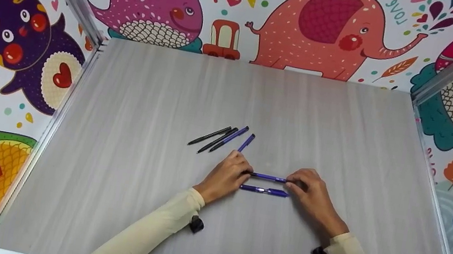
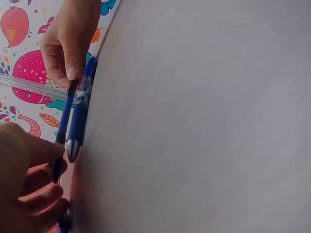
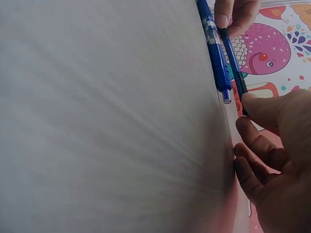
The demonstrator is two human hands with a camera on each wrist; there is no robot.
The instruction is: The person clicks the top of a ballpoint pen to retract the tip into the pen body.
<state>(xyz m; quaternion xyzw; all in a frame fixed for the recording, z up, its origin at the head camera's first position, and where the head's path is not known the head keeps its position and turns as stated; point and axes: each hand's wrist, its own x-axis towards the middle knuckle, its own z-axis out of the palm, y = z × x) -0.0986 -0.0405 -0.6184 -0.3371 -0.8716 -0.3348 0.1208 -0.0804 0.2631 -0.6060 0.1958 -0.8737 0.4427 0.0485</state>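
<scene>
In the head view a slim blue pen with dark ends (image 1: 268, 177) lies crosswise between the two hands. The left hand (image 1: 225, 176) pinches its left end, and the right hand (image 1: 314, 199) pinches the right end. Just nearer the body, and roughly parallel, a thicker blue pen with a silvery middle (image 1: 264, 191) rests on the table. The left wrist view shows the thumb of the left hand (image 2: 29, 165) against the dark end of the slim pen (image 2: 64, 116). In the right wrist view the right hand's thumb (image 3: 265, 108) presses the other end.
Beyond the left hand lies another blue pen (image 1: 247, 142), partly hidden by the fingers. To its left are a blue pen with a dark tip (image 1: 229, 139) and two black pens, one of them outermost (image 1: 209, 136). Metal rails (image 1: 46, 129) and cartoon-printed walls border the grey table (image 1: 146, 86).
</scene>
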